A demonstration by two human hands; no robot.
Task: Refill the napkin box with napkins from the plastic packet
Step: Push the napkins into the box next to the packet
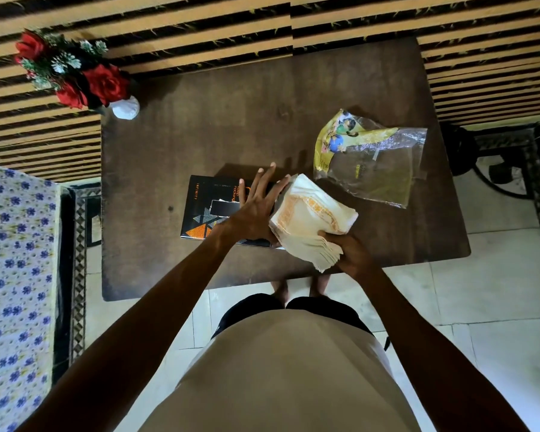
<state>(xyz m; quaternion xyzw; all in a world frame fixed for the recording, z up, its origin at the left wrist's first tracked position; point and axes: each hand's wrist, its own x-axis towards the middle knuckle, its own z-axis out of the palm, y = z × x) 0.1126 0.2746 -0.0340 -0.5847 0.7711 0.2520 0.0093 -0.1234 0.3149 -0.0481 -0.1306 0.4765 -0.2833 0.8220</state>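
Note:
A thick stack of cream napkins (312, 218) with orange borders is held tilted above the table's near edge. My right hand (348, 252) grips its lower corner from below. My left hand (256, 207) is flat with fingers spread, its palm edge against the stack's left side. Under that hand lies the black napkin box (200, 213) with orange triangles and a slot on top, flat on the table. The plastic packet (371, 160), clear with a yellow printed end, lies crumpled and flat to the right, apart from both hands.
The dark wooden table (200, 135) carries a white vase with red roses (75, 76) at its far left corner. A flowered cloth (13, 291) lies at the left. Tiled floor (480, 291) and a dark stand (496, 160) are at the right.

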